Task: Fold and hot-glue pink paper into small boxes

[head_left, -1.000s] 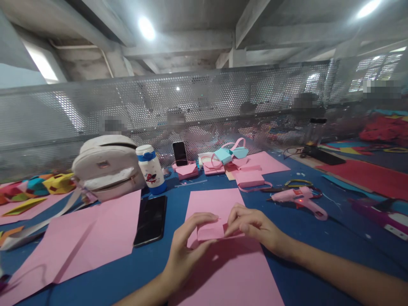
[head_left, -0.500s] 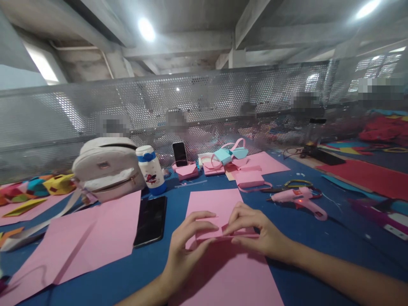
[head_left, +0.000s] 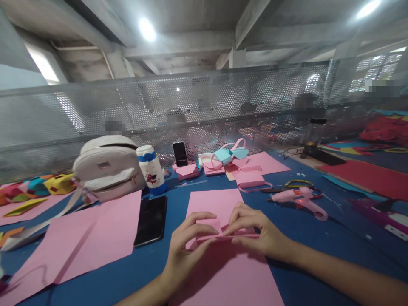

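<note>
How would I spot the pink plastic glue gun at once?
On the blue tabletop, find the right hand. Beyond it, rightward, lies the pink plastic glue gun, pistol-shaped; unlike the small pink paper bag to its left, it shows a glowing red light.

Pink glue gun on a blue table — the white bottle blue-lidded, blue-based, with a red-and-black print.

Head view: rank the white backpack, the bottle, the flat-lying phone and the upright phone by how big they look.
1. White backpack
2. Bottle and flat-lying phone: too alike to rank
3. Upright phone
</note>
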Motion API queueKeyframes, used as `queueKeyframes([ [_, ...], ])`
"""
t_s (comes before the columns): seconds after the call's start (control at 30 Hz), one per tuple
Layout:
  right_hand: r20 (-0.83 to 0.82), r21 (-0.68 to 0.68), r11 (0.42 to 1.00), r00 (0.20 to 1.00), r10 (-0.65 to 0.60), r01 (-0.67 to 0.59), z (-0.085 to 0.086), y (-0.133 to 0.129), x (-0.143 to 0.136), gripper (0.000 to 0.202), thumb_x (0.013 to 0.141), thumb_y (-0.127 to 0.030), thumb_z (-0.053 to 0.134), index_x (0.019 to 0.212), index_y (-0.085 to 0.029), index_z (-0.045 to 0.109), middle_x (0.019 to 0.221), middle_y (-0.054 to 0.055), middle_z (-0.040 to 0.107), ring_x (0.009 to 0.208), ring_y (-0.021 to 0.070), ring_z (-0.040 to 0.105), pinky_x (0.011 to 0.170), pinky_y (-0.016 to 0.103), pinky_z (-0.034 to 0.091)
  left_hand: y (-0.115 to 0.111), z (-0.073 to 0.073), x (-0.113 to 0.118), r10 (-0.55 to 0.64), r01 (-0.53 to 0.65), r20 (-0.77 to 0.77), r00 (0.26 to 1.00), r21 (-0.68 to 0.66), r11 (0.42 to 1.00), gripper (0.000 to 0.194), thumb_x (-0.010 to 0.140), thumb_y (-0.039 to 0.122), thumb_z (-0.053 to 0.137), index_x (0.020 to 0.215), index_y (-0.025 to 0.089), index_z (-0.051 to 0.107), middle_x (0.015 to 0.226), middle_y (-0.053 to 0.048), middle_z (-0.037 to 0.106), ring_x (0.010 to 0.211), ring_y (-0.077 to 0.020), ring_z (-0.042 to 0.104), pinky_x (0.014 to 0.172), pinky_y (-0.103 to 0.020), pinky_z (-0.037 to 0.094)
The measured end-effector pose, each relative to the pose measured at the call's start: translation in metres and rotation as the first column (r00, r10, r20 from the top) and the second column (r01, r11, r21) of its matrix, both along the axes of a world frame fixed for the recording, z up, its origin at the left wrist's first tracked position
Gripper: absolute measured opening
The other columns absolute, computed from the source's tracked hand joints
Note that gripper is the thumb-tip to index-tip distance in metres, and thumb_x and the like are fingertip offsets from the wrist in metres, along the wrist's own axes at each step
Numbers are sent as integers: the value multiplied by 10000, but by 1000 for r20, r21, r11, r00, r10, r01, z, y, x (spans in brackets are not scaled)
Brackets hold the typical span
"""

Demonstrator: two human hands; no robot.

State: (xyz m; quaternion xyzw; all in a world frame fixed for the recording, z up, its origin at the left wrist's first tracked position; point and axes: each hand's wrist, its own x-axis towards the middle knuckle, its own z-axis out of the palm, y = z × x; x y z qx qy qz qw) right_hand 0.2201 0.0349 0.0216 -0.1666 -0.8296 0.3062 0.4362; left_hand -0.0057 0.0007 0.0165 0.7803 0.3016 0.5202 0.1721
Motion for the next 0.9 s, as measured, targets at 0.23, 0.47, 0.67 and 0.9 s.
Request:
queueKeyframes([
  [0.23,-49,50,998,998,-42,44,2,-1,-2,130,910,-316,684,949,-229,772,806,40,679,804,176,577,731,311,448,0,-1,-2,11,-11,-26,1000,31,999,68,878,147,674,898,201,710,1080,-81,696,1007,-185,680,857,-258,524],
  [0.47,-86,203,964,984,-154,169,-1,-5,-3,59,898,-249,700,916,-210,739,810,35,674,812,181,570,752,324,439,-2,0,-1,15,-9,-69,998,77,997,73,891,149,657,904,199,708,1083,-92,697,996,-187,681,850,-260,533],
  [0.67,-88,292,935,979,-185,203,0,-9,-4,63,905,-258,693,903,-206,729,806,27,674,802,174,559,736,319,431,-3,-1,0,18,-6,-113,993,102,995,77,893,160,654,920,206,709,1093,-98,703,991,-199,689,838,-277,552],
  [0.9,-69,316,924,976,-204,216,1,-11,-5,95,918,-297,677,902,-225,736,799,27,678,790,176,564,711,321,433,-5,-2,0,9,5,-141,990,97,995,101,892,143,648,931,212,712,1114,-101,702,1003,-202,691,830,-274,559],
])
